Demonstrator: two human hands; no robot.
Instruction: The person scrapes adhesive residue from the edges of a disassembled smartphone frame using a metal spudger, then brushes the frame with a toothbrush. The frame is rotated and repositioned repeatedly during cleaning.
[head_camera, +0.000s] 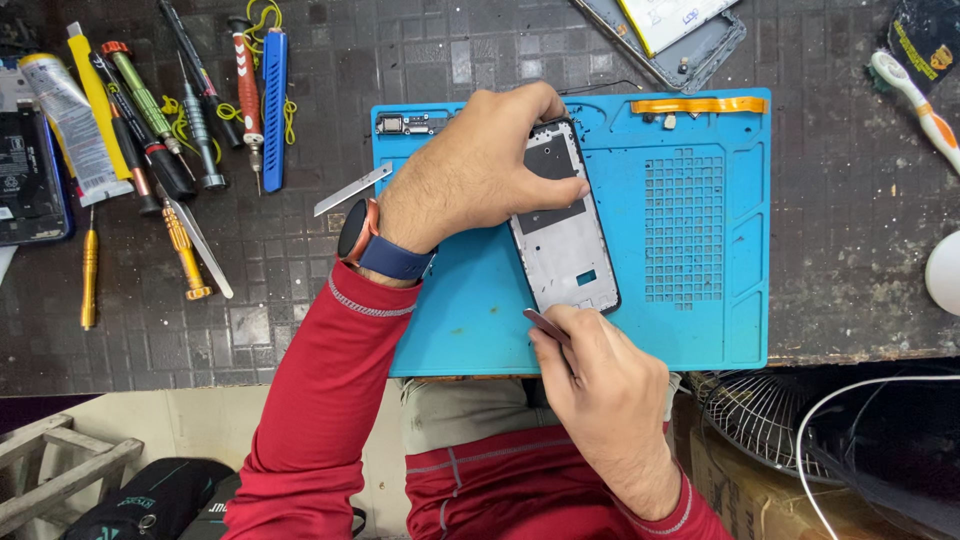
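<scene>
The phone frame (566, 225) lies face-open on the blue work mat (700, 320), its long axis running away from the person, its bare grey inner plate turned up. The left hand (480, 170) is clamped over the frame's upper left edge, fingers curled round the top corner and thumb pressed on the plate, so its grip is closed on the frame itself. The right hand (600, 385) is pinched shut on a thin flat pry tool (545, 324), whose tip sits just at the frame's lower left corner (whether it is under the lip or only touching it cannot be told). To work this corner well, the tool probably wants to stay shallow and nearly flat, sliding along the seam rather than levering hard, while the left hand keeps the frame from skating on the mat. Loose small parts (410, 124) and an orange flex strip (698, 104) rest along the mat's far edge; screwdrivers (180, 110) lie well apart on the dark tabletop (300, 330).
</scene>
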